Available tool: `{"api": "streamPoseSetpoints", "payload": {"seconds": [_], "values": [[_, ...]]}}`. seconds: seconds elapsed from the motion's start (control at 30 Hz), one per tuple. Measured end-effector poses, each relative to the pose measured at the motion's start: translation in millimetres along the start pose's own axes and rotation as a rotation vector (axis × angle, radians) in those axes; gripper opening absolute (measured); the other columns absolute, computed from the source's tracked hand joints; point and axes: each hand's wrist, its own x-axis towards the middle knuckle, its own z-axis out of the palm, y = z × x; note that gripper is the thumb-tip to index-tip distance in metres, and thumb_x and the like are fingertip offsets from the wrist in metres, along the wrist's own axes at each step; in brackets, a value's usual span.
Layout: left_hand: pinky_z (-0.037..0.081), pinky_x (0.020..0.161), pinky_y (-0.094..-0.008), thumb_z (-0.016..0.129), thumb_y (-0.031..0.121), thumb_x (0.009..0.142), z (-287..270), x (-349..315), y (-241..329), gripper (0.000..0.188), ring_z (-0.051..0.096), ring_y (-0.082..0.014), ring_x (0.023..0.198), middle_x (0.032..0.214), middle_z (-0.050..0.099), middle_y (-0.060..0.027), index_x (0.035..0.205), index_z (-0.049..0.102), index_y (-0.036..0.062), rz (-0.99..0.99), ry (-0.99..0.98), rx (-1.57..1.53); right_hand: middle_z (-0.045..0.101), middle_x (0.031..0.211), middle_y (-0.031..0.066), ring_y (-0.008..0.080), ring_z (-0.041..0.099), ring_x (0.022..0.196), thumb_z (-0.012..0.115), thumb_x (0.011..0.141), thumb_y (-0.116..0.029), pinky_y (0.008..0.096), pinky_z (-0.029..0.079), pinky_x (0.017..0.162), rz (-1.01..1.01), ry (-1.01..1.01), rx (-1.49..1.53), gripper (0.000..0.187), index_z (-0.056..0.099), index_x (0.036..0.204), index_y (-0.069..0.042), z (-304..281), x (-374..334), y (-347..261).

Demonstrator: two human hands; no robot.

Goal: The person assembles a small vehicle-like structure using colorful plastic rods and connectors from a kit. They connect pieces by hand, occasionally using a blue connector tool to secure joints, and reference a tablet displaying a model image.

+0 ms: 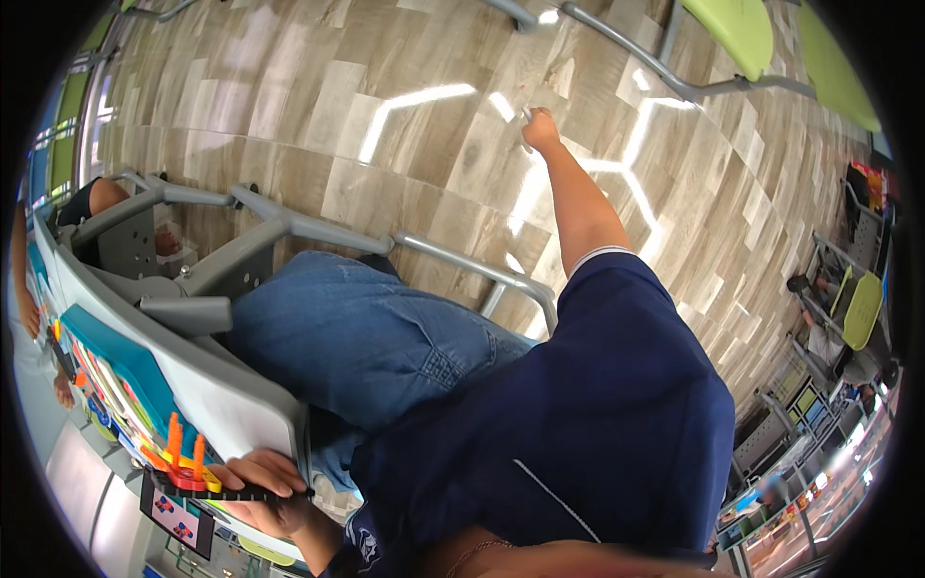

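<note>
**Reaching down to the floor: both hands and their surroundings**

Leaning far over to one side, the person extends the right hand (541, 127) at full arm's length to the wood-look floor (385, 87).

- Right hand: fingers bunched at the floor surface, pinched on or beside a small pale object (526, 116) that is too small to identify; whether the hand actually grips it cannot be told. Bare forearm, with a navy short sleeve edged by a thin white stripe.
- Left hand (258, 486): clenched around the edge of a flat black board (231, 493) at the lower left. The board carries upright orange pegs (174, 435) and red and yellow ring shapes (183, 477), smooth glossy plastic.
- Card (178, 522): dark-bordered rectangle with small coloured pictures, just below the board.
- Bench (207, 390): pale grey slab with a rounded corner, smooth and matt, seen edge-on beside the left hand; a teal panel (111, 352) and assorted bright small pieces lie on its far face.
- Bench frame (318, 231): grey metal tubing, round in section, running under the bench and across the floor.
- Clothing: blue denim over the knee (356, 328), faded and creased; navy fabric shirt (617, 424).
- Floor: glossy planks in mixed beige and grey grain, streaked with bright light reflections.
- Chairs (742, 29): lime-green moulded seats on grey tube legs, upper right, well apart from both hands.
</note>
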Motion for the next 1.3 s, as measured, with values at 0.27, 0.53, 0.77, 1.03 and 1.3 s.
{"api": "streamPoseSetpoints", "payload": {"seconds": [0.27,0.53,0.77,1.03,1.3], "values": [[0.049,0.049,-0.0411,0.048,0.045,0.106,-36,-23,5,0.045,0.055,-0.0251,0.056,0.080,0.056,-0.0195,0.136,0.038,0.0124,-0.139,-0.168,0.161,0.013,0.169,0.0266,0.0406,0.021,0.156,0.056,0.086,-0.007,0.0404,0.023,0.128,0.028,-0.111,-0.155,0.081,0.026,0.161,-0.001,37,63,-15],[0.057,0.061,-0.0517,0.052,0.053,0.102,-109,-51,-4,0.065,0.064,-0.0357,0.065,0.095,0.063,-0.0326,0.152,0.039,0.0130,-0.285,-0.409,-0.369,-0.002,0.170,0.0286,0.0427,0.009,0.158,0.053,0.091,-0.016,0.0403,0.016,0.129,0.113,-0.237,-0.234,0.081,0.018,0.163,0.000,43,100,-18],[0.054,0.056,-0.0482,0.052,0.052,0.103,-99,-54,-4,0.058,0.061,-0.0314,0.062,0.094,0.058,-0.0302,0.144,0.038,0.0128,-0.302,-0.323,-0.441,0.001,0.171,0.0256,0.0383,0.013,0.158,0.044,0.094,-0.007,0.0393,0.019,0.129,0.061,-0.229,-0.221,0.075,0.015,0.162,0.003,54,88,-4],[0.047,0.047,-0.0362,0.048,0.043,0.108,-37,-28,9,0.038,0.053,-0.0227,0.052,0.075,0.051,-0.0163,0.125,0.043,0.0095,-0.233,-0.084,-0.057,0.023,0.165,0.0218,0.0348,0.032,0.151,0.043,0.102,-0.005,0.0388,0.032,0.124,0.019,-0.041,-0.207,0.053,0.036,0.152,0.009,81,10,-6],[0.045,0.041,-0.0290,0.045,0.039,0.110,8,-9,9,0.031,0.048,-0.0181,0.046,0.062,0.047,-0.0082,0.114,0.046,0.0087,-0.115,0.149,0.208,0.041,0.151,0.0216,0.0408,0.052,0.130,0.046,0.097,0.000,0.0439,0.043,0.113,-0.051,-0.047,-0.216,0.051,0.042,0.147,0.009,78,-51,-29]]}}
